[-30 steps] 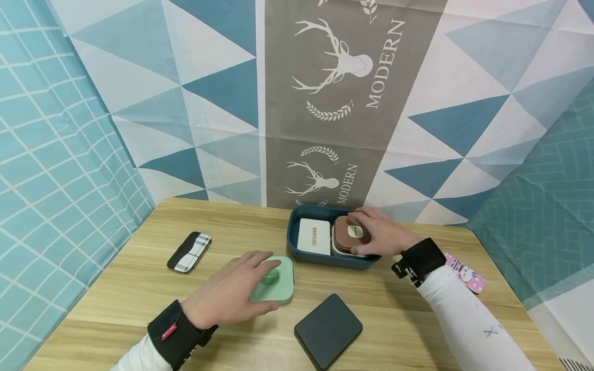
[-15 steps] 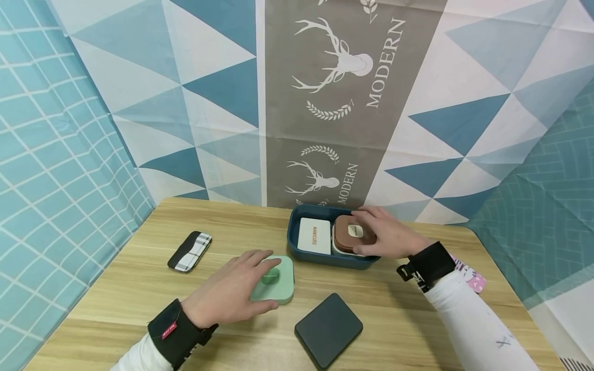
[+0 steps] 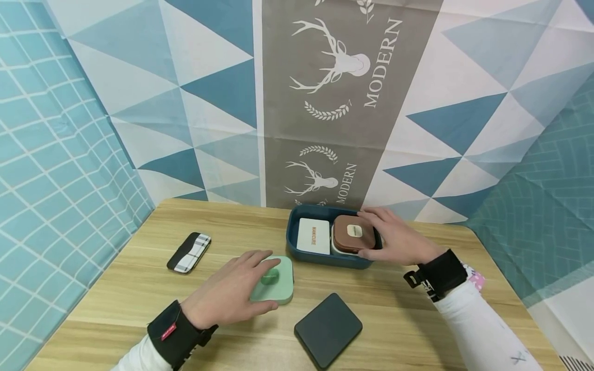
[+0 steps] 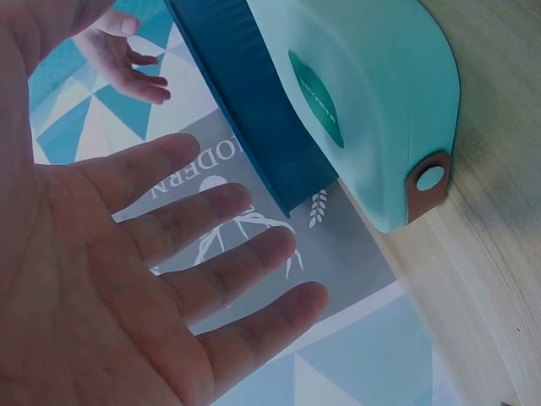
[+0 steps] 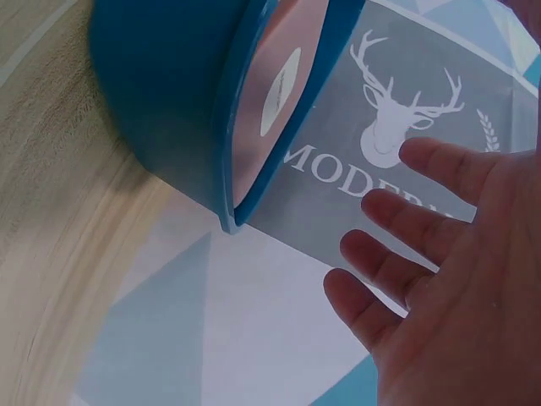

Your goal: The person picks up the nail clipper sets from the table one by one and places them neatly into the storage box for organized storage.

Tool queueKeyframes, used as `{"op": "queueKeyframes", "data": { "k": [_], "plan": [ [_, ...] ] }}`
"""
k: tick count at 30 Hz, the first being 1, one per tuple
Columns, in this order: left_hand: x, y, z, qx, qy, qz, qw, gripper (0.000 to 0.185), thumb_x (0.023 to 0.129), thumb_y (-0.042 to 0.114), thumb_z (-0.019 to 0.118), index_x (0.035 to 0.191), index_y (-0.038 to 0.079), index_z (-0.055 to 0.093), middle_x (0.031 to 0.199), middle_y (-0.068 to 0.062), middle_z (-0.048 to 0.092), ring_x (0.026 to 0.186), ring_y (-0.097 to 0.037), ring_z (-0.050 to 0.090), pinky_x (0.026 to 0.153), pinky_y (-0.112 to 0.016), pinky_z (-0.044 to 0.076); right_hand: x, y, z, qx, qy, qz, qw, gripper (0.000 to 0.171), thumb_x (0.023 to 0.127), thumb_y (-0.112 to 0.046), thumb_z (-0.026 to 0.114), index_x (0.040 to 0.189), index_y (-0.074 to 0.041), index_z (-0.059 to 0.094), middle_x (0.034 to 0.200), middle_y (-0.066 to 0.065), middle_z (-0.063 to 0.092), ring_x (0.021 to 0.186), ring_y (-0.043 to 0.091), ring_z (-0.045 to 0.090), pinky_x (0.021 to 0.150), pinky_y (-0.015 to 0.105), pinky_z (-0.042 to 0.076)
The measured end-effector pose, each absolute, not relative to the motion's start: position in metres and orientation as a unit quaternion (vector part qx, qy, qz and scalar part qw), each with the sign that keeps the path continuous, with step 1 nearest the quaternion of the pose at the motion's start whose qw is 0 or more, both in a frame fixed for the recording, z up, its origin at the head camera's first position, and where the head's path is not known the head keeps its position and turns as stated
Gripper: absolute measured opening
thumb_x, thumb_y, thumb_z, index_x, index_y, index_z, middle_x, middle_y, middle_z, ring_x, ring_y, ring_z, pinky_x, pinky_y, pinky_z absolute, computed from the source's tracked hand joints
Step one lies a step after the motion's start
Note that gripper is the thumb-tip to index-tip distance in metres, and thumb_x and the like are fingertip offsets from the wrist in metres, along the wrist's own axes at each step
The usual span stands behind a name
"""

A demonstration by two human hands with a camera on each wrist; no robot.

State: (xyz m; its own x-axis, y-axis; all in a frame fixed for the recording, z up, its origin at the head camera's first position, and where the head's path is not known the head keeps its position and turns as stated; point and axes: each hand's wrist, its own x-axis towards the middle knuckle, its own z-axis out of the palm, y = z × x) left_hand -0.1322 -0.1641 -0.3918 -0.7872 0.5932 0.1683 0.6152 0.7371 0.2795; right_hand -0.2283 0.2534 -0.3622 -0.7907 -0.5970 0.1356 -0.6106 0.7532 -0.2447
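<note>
My left hand (image 3: pixel 227 289) hovers with spread fingers beside a mint-green manicure case (image 3: pixel 284 288), overlapping it in the head view. In the left wrist view that case (image 4: pixel 372 93) shows a brown snap tab, and air separates it from my fingers. At the back, a blue tray (image 3: pixel 320 259) holds a white case (image 3: pixel 313 236) marked MANICURE and a brown case (image 3: pixel 343 229) with a cream label. Fingers of my right hand (image 3: pixel 402 241) are extended around the tray's right end. The right wrist view shows this hand (image 5: pixel 456 262) holding nothing, apart from the tray.
A dark flat box (image 3: pixel 328 331) lies at the front middle of the wooden table (image 3: pixel 139 299). To the left is a black-and-plaid case (image 3: pixel 189 252). A pink patterned item (image 3: pixel 475 278) is partly hidden behind my right wrist. Patterned cloth (image 3: pixel 213 103) hangs along the back.
My right hand has drawn back to the right, uncovering more of the brown case, which stays in the tray. The left hand holds its place over the green case.
</note>
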Motion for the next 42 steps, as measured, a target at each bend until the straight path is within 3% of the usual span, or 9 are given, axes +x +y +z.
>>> {"op": "queueKeyframes", "data": {
  "k": [12, 28, 42],
  "plan": [
    [-0.132, -0.165, -0.392, -0.325, -0.931, -0.16, 0.044, 0.082, 0.089, 0.057, 0.081, 0.154, 0.014, 0.056, 0.159, -0.009, 0.05, 0.141, -0.035, 0.05, 0.108, -0.059, 0.048, -0.208, 0.258, -0.357, 0.324, -0.934, 0.143, 0.053, 0.1, 0.092, -0.064, 0.075, 0.166, -0.013, 0.034, 0.167, 0.015, 0.032, 0.15, 0.039, 0.033, 0.116, 0.063, 0.036],
    [-0.133, -0.164, -0.393, -0.321, -0.932, -0.16, 0.047, 0.083, 0.088, 0.058, 0.081, 0.154, 0.015, 0.056, 0.159, -0.008, 0.049, 0.142, -0.034, 0.05, 0.109, -0.059, 0.048, -0.182, 0.257, -0.354, 0.322, -0.935, 0.123, 0.089, 0.099, 0.09, -0.066, 0.076, 0.165, -0.017, 0.036, 0.166, 0.014, 0.033, 0.147, 0.038, 0.037, 0.11, 0.063, 0.043],
    [-0.133, -0.165, -0.392, -0.324, -0.931, -0.162, 0.046, 0.084, 0.089, 0.057, 0.081, 0.157, 0.016, 0.053, 0.161, -0.009, 0.048, 0.144, -0.036, 0.048, 0.11, -0.061, 0.046, -0.153, 0.262, -0.366, 0.297, -0.942, 0.128, 0.093, 0.101, 0.089, -0.064, 0.078, 0.168, -0.022, 0.03, 0.172, 0.01, 0.027, 0.157, 0.039, 0.023, 0.113, 0.068, 0.038]
  ]
}}
